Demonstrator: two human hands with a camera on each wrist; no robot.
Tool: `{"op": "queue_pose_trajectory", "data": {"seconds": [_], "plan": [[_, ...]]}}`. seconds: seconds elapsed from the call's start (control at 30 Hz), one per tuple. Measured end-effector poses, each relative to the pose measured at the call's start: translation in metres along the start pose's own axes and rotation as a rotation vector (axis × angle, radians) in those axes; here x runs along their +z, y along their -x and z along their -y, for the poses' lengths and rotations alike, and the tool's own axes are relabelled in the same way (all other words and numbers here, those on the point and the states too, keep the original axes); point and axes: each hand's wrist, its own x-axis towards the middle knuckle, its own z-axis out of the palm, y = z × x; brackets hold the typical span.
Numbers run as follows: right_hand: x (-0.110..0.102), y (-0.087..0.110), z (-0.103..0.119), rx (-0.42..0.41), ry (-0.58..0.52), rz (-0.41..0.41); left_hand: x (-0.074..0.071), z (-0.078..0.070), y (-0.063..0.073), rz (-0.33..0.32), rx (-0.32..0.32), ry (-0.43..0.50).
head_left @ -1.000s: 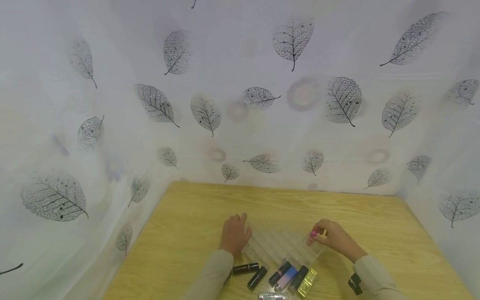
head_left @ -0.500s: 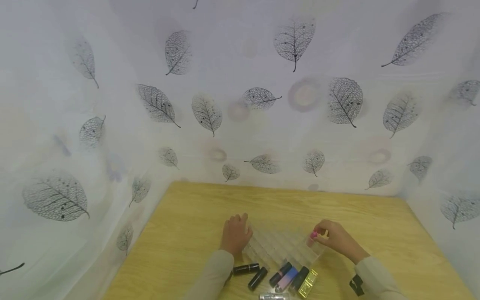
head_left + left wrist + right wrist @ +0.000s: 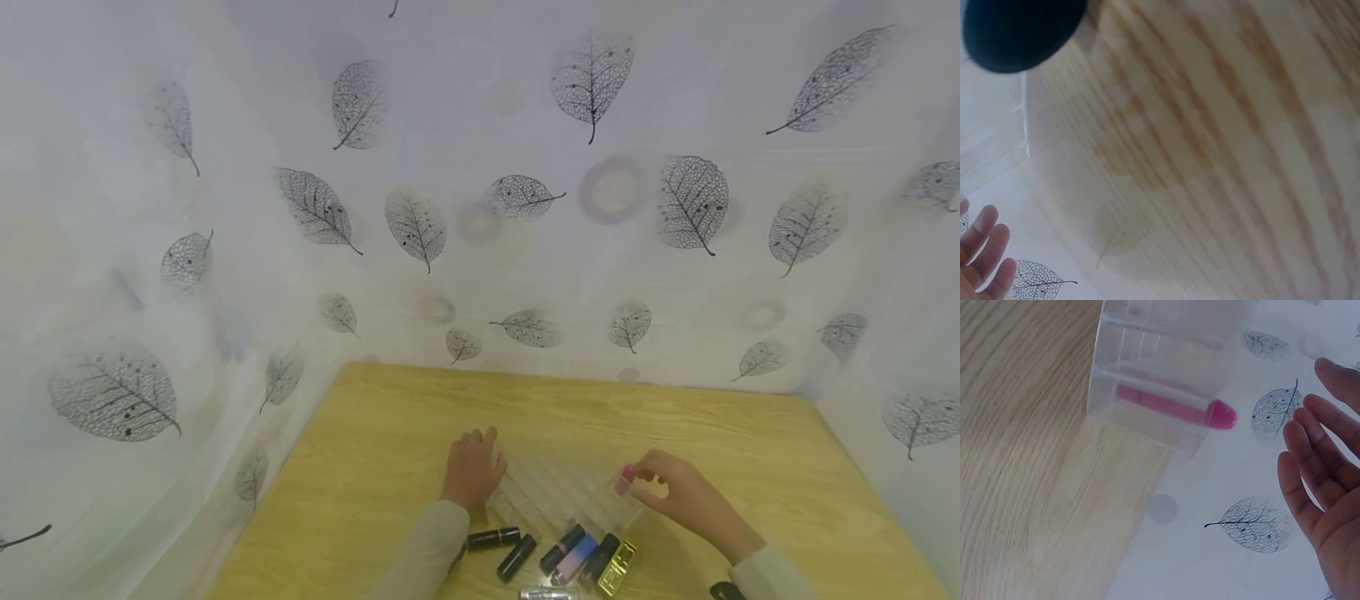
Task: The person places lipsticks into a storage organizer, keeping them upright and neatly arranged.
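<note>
A clear plastic organizer [image 3: 558,483] with rows of compartments lies on the table in the head view. In its right end compartment a slim pink cosmetic tube [image 3: 1175,409] stands, its rounded end sticking out above the rim. My right hand [image 3: 682,493] is just right of that tube. The right wrist view shows the right hand [image 3: 1329,456] apart from it, fingers loosely extended and holding nothing. At the organizer's left end rests my left hand [image 3: 473,472], thumb beside the edge. Its fingers [image 3: 988,250] look extended in the left wrist view.
In front of the organizer lie several black lipstick tubes [image 3: 516,557], a blue-pink tube [image 3: 573,558], a gold case [image 3: 618,568] and a silver tube [image 3: 549,592]. Leaf-printed white cloth [image 3: 480,275] surrounds the wooden table [image 3: 405,400].
My right hand has let go of the pink tube and drawn back slightly right and toward me. The tube stays in the compartment. My left hand has barely moved.
</note>
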Motion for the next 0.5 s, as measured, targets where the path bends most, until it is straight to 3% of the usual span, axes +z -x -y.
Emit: {"op": "queue_pose_trajectory", "data": {"seconds": [0.3,0.5], "plan": [[0.007,0.014,0.03,-0.181,0.108,0.035,-0.001,0.001,0.0,-0.011,-0.004,0.004],[0.019,0.028,0.041,-0.253,0.07,0.129,-0.001,0.001,0.0,0.0,0.0,-0.002]]}}
